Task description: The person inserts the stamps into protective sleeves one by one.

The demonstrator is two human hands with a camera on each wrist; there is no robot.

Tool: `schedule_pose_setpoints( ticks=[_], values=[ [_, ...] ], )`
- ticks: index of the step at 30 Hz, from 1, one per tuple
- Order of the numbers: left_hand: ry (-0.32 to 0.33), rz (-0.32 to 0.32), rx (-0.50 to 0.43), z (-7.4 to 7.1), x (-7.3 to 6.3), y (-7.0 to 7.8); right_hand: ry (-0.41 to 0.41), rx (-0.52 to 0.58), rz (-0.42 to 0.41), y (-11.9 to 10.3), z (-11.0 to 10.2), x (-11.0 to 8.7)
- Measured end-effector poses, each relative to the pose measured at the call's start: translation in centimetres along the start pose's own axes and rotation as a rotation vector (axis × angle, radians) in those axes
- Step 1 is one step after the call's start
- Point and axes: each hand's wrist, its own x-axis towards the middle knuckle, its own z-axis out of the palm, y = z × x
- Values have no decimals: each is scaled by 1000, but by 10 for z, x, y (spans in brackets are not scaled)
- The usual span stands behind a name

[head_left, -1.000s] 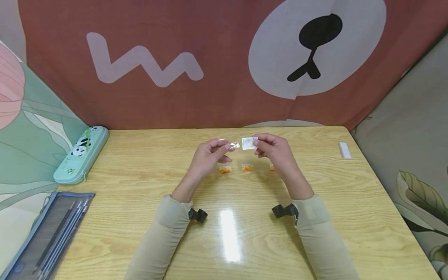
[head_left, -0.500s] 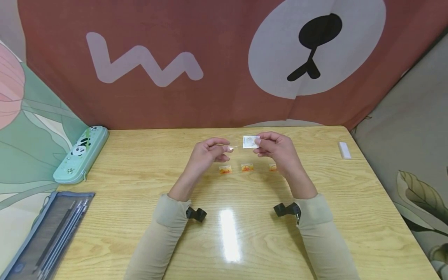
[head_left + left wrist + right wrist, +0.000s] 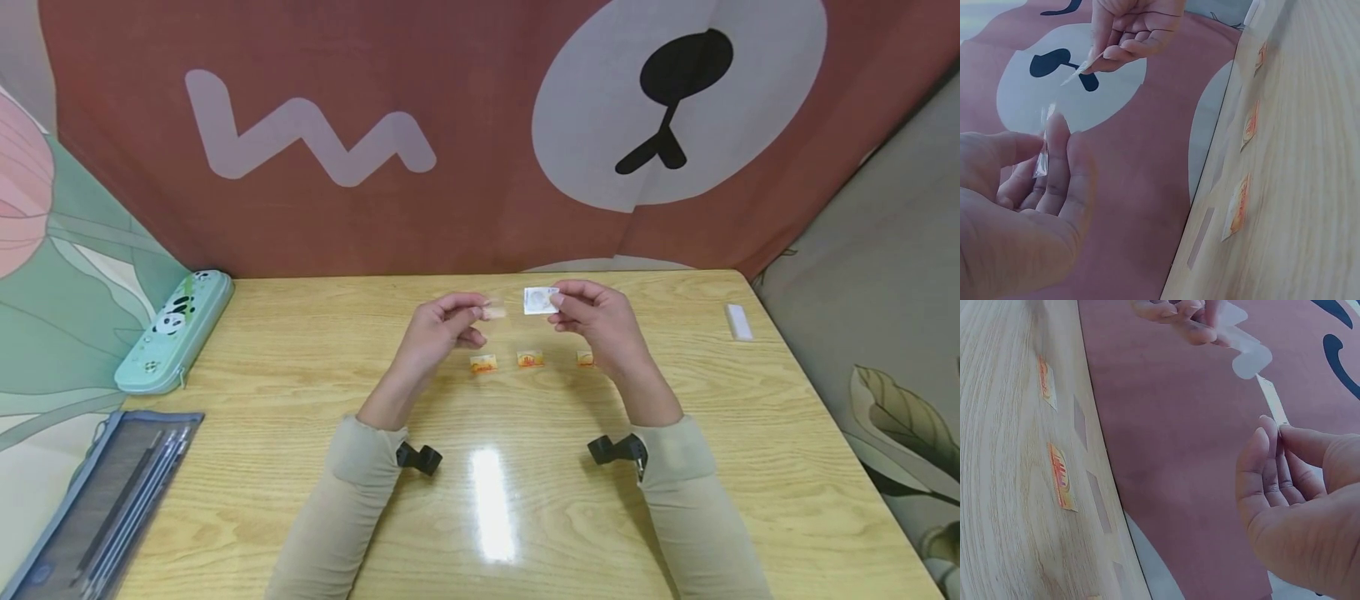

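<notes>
Slip (image 3: 537,301), small, white, faintly printed

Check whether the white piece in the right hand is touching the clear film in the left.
Apart. The head view shows tabletop between the clear film, pinched in the left hand, and the white piece, pinched in the right hand.

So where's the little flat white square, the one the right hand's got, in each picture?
Head: the small, flat white square is just right of centre, in the right grip.
Left wrist: the square is upper left, nearly edge-on.
Right wrist: the square is upper right, looking like a thin slanting strip.
Shared landmark: small orange-and-yellow rectangles lying in a row on the pale wooden table.
</notes>
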Motion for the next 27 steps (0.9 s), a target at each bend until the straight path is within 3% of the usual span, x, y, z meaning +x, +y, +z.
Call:
schedule_pose_setpoints(
  ticks=[6, 15, 27],
  values=[
    [30, -4, -42, 0, -1, 1, -21, -18, 15, 1, -1, 0],
    [87, 15, -70, 0, 1, 0, -40, 42, 39, -1, -1, -1],
    [63, 9, -54, 4, 2, -2, -19, 123, 20, 0, 8, -3]
  ],
)
